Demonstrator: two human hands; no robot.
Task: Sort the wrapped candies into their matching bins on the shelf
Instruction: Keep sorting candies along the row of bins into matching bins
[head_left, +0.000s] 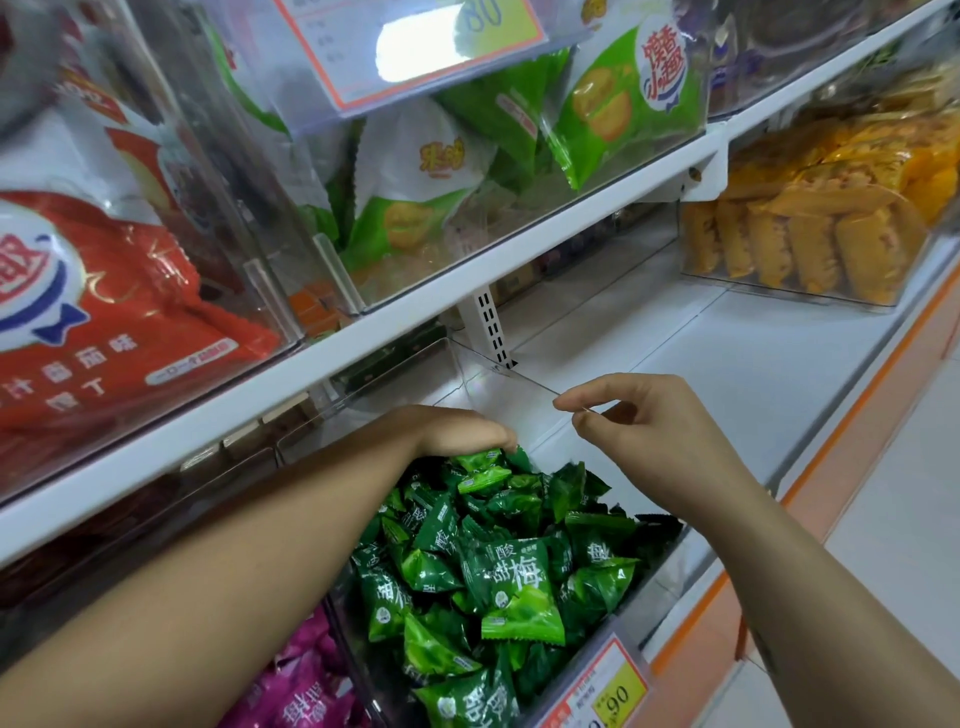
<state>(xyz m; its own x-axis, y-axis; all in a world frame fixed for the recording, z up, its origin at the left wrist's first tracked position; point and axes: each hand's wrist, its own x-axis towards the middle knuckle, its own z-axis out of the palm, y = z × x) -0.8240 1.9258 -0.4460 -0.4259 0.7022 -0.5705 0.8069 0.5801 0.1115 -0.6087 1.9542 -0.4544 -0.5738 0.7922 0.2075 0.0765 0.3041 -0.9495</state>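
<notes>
Green wrapped candies (498, 571), pillow-shaped foil packs with white print, heaped in a clear plastic bin (519, 379) on the lower white shelf (701, 364), lower centre of frame. Left hand (457, 431) at the back top of the heap, fingers curled down into the packs and touching them. Grip clamped on a candy or not: cannot tell, fingertips hidden. Right hand (649, 415) right of centre, thumb and forefinger pinched together on the bin's thin clear wall edge, probably steadying it. Pink wrapped candies (301, 686) in the neighbouring bin, lower left, just beside the green ones. Yellow price tag (613, 691) on the bin front, bottom of frame.

Key relation: heap lies directly under the left grip and spreads from it toward the bottom of frame. Left hand is the nearer one, in contact; right hand sits up at the rim, apart from the candies. Packs lie at mixed angles, no common long axis. Judgement: sifting or picking at the rear of the green bin; a lift out would need to clear the upper shelf edge above the left wrist.
</notes>
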